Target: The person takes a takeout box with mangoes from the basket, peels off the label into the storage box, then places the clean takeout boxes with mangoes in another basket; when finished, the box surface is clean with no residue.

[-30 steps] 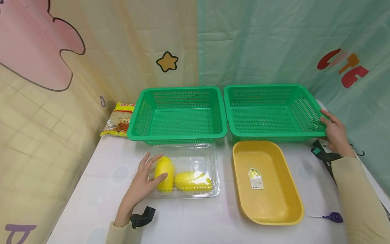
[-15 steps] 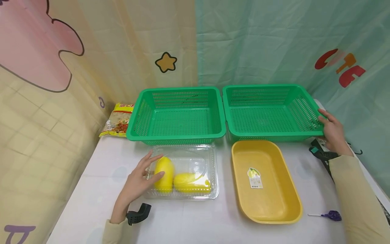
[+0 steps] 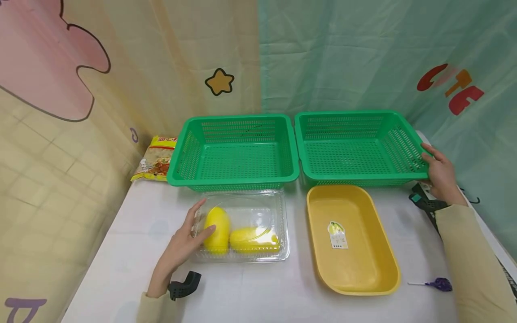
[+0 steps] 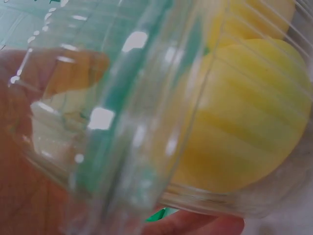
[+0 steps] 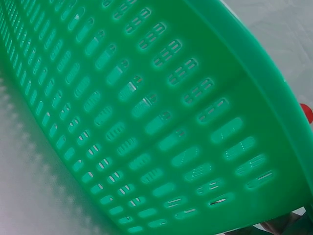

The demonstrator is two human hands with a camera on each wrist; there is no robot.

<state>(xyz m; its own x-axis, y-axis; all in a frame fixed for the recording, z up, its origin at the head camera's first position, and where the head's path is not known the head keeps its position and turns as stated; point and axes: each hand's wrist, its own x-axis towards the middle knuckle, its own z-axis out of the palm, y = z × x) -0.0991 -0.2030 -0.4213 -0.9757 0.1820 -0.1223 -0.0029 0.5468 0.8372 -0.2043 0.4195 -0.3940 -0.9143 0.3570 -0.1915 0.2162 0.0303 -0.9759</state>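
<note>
My left hand [image 3: 181,244] holds the left side of a clear plastic clamshell box [image 3: 258,211], its thumb over the lid and another finger along the left edge. In the left wrist view, fingers [image 4: 195,223] show on either side of the clear wall. Inside the box lie two yellow mangoes, one upright mango [image 3: 218,229] at the left and one lengthwise mango [image 3: 254,240] beside it. My right hand [image 3: 442,179] grips the right rim of the right green basket [image 3: 343,157]; the right wrist view is filled by that basket's slotted wall [image 5: 146,112].
Left of it stands another green basket [image 3: 238,163], with a yellow food packet [image 3: 155,159] by its side. In front is a yellow basin [image 3: 363,264] with a label [image 3: 337,235] in it. A purple-wrapped lollipop [image 3: 440,284] lies at the right, and a curtain [image 3: 161,67] hangs behind.
My left hand has slid slightly left and its fingers have drawn in along the box's left edge. The right hand stays on the basket rim.
</note>
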